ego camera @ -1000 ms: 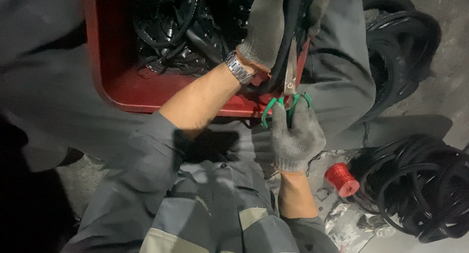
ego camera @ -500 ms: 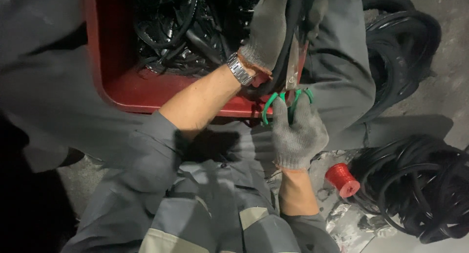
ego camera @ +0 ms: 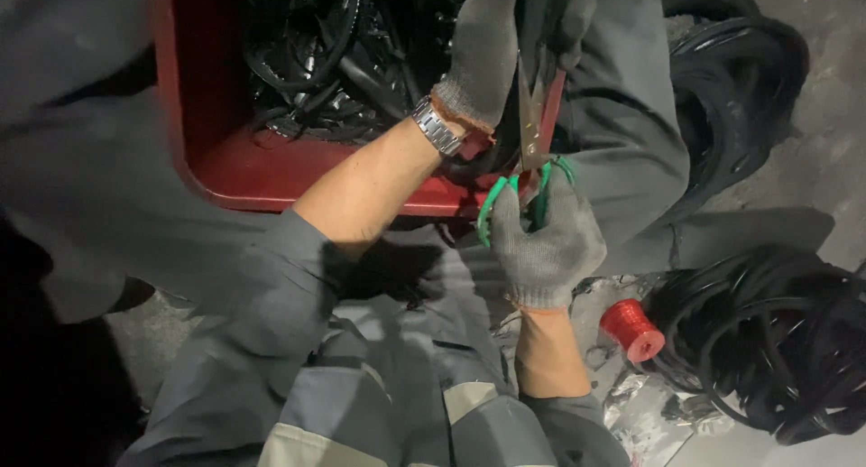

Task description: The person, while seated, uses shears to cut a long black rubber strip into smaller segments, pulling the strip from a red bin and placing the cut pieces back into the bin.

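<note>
My right hand [ego camera: 546, 246], in a grey knit glove, grips the green handles of a pair of scissors [ego camera: 528, 174] whose blades point up and away from me. My left hand [ego camera: 487, 47], also gloved and with a metal wristwatch [ego camera: 436, 127] at the wrist, is closed on a black rubber band or cable [ego camera: 534, 16] right at the blades. Both hands work over the near right corner of a red plastic crate [ego camera: 262, 174] resting on my lap.
The crate is filled with tangled black cables and rubber rings [ego camera: 334, 52]. Piles of black rubber rings lie on the floor at the right [ego camera: 776, 341] and upper right [ego camera: 740, 88]. A red spool of thread [ego camera: 631, 330] sits on crumpled plastic by my knee.
The hands stay in nearly the same place; the scissors have shifted only slightly against the black band.
</note>
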